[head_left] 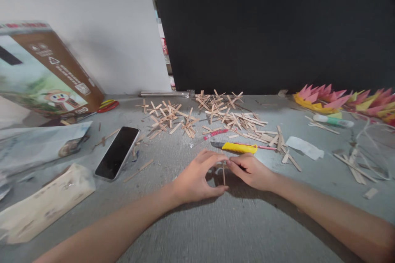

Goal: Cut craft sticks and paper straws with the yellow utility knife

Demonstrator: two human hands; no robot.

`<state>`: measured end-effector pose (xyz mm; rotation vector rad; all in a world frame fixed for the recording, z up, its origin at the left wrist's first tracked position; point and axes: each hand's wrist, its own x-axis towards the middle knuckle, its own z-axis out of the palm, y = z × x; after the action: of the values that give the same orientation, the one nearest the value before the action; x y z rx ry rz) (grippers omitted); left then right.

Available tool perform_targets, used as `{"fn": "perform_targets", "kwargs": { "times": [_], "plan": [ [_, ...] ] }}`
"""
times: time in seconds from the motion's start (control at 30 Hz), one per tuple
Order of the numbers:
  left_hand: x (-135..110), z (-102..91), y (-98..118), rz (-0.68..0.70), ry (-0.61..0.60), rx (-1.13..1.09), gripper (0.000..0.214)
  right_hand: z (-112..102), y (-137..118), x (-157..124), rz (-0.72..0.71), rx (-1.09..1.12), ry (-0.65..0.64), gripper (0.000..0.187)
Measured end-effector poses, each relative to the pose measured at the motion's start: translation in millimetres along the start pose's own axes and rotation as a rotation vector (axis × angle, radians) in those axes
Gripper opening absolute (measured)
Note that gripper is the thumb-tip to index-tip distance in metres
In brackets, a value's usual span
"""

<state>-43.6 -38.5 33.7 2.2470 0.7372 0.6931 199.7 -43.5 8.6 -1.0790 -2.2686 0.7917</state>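
My left hand [197,176] and my right hand [251,170] meet over the grey table [216,230], fingers pinched together on thin wooden sticks [224,172] held between them. One stick points toward me between the two thumbs. Just beyond the hands lies a yellow utility knife [237,147]. Farther back, piles of crossed stick pieces [168,117] and loose sticks [243,123] are scattered.
A black phone [117,152] lies left of my hands, with a cardboard box [46,74], red-handled scissors [108,106] and plastic packets [43,201] farther left. Pink and yellow paper shapes [339,100], a glue tube [333,121] and white paper [304,148] sit at the right.
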Motion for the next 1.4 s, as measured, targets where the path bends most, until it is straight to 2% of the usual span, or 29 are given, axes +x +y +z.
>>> {"fn": "perform_targets", "kwargs": {
  "times": [1.1,1.4],
  "plan": [
    [-0.5,0.3,-1.2,-0.026,0.012,-0.001,0.061,-1.5,-0.8,1.1,0.007,0.033,0.011,0.048],
    [-0.2,1.2,-1.6,0.041,0.002,-0.004,0.058,-1.2,0.0,0.8,0.015,0.028,-0.012,0.046]
  ]
}}
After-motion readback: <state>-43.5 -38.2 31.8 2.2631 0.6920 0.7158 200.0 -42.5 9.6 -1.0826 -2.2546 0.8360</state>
